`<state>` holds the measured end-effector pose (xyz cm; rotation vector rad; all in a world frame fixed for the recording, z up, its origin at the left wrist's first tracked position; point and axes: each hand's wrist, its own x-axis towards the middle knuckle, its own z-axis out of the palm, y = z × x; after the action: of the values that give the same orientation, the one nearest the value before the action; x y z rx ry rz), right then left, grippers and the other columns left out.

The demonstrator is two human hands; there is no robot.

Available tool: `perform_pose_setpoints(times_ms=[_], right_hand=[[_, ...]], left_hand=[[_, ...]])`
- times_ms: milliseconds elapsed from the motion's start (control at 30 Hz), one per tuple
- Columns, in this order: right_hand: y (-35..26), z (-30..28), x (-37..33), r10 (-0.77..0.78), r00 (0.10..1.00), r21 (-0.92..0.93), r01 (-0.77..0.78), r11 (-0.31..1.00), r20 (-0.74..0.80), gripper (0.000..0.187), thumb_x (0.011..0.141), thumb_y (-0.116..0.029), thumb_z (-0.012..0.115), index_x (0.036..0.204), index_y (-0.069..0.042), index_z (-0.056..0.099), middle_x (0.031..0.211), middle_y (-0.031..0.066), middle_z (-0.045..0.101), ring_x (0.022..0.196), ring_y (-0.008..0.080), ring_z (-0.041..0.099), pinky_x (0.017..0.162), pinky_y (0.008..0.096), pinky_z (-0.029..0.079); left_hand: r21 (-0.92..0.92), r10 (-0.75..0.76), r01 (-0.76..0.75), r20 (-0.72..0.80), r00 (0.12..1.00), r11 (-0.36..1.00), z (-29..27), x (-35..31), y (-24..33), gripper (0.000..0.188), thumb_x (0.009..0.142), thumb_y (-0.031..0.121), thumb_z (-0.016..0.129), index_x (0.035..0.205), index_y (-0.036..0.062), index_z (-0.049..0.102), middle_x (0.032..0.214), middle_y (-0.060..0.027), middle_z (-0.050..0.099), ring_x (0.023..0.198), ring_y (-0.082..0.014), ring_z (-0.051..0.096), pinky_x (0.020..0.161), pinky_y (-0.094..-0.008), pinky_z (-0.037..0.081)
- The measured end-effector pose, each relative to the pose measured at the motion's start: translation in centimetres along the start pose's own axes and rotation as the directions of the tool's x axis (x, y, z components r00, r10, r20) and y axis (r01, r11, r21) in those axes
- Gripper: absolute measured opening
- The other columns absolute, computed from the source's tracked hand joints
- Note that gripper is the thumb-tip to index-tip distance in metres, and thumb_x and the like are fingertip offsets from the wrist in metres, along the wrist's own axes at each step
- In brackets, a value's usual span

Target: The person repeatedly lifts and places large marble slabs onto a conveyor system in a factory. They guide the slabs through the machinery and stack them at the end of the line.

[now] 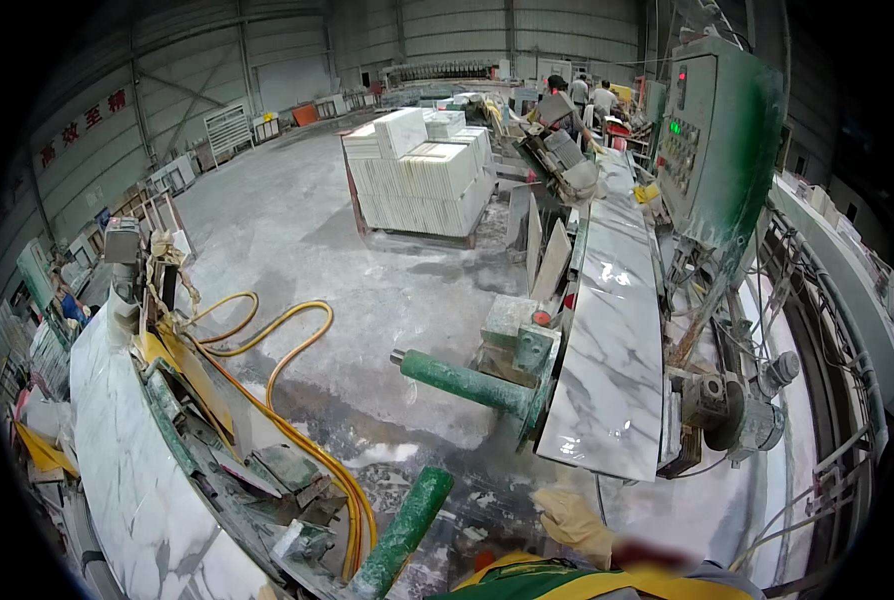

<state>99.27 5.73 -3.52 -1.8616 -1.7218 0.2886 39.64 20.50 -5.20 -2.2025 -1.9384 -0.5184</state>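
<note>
In the head view, the green and yellow garment on my body point(567, 586) runs along the bottom edge. Just above it is my right hand point(573, 523), in a cream-coloured work glove, pointing up and leftward; I cannot tell whether its fingers are spread or closed on anything. My left hand is out of view, so I cannot tell its state either.

To my left, a thick green cylinder point(405, 532) slants upward, with looped yellow-orange hoses point(285, 422) on the floor beyond it. Further left stretches a white marbled surface with grey streaks point(132, 450).

Just ahead of my glove, apart from it, is the near end of a long glossy white slab with grey veins point(607, 370), running away from me. A second green cylinder with a metal tip point(467, 383) juts out to its left; a grey, grimy motor point(752, 425) sits to its right.

Farther along, a green and grey control cabinet point(717, 145) stands over the line. Beyond lies a block of stacked white tiles point(422, 185), and past it, co-workers point(602, 97) stand near the line.
</note>
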Motion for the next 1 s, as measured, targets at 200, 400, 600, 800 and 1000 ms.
perform_pose_setpoints(times_ms=[200,400,600,800,1000], right_hand=[[10.5,1.0,-1.7,0.450,0.893,-0.184,-0.441,0.878,0.008,0.039,0.097,-0.025,0.063,0.131,-0.009,0.074,0.121,0.0197,0.076,0.105,0.0392,0.073,0.095,0.0462,0.057],[12.4,4.2,-7.3,0.681,0.727,0.144,-0.685,0.714,0.085,0.055,0.095,-0.043,0.063,0.136,-0.008,0.072,0.130,0.0227,0.074,0.120,0.0394,0.071,0.105,0.0450,0.055],[7.0,14.8,-23.7,0.670,0.623,0.117,-0.761,0.638,0.402,0.055,0.097,-0.045,0.065,0.137,-0.009,0.072,0.132,0.0203,0.074,0.124,0.0372,0.070,0.106,0.0439,0.054],[7.9,21.0,-42.5,0.505,0.454,-0.040,-0.713,0.700,0.734,0.049,0.096,-0.046,0.062,0.127,-0.012,0.078,0.120,0.0182,0.078,0.114,0.0364,0.073,0.097,0.0480,0.057],[7.4,18.6,-40.5,0.454,0.568,-0.093,-0.551,0.830,0.686,0.045,0.096,-0.047,0.065,0.119,-0.012,0.081,0.117,0.0179,0.078,0.111,0.0358,0.074,0.094,0.0480,0.057]], left_hand=[[0.072,0.130,-0.122,-0.115,0.985,0.990,1.0,-4.9,-1.2,0.047,0.105,0.015,0.063,0.147,-0.0054,0.060,0.143,-0.0307,0.063,0.133,-0.0511,0.057,0.118,-0.0615,0.040],[0.065,0.126,-0.114,-0.244,0.962,0.991,0.7,-5.1,0.5,0.043,0.106,0.017,0.060,0.145,0.0004,0.065,0.142,-0.0301,0.064,0.132,-0.0494,0.059,0.117,-0.0622,0.041],[0.112,0.060,-0.045,-0.137,0.989,0.993,0.4,-5.4,-0.3,0.044,0.107,0.027,0.054,0.139,0.0006,0.069,0.138,-0.0299,0.066,0.134,-0.0486,0.057,0.121,-0.0593,0.037],[0.135,0.209,-0.181,-0.234,0.950,0.974,0.2,-4.6,1.0,0.035,0.103,0.020,0.052,0.118,-0.0039,0.073,0.126,-0.0287,0.069,0.119,-0.0483,0.062,0.110,-0.0586,0.045],[0.035,0.018,-0.015,-0.101,0.995,0.999,2.6,-5.2,-0.6,0.043,0.101,0.017,0.059,0.141,0.0033,0.058,0.149,-0.0231,0.058,0.138,-0.0436,0.053,0.116,-0.0520,0.040]])
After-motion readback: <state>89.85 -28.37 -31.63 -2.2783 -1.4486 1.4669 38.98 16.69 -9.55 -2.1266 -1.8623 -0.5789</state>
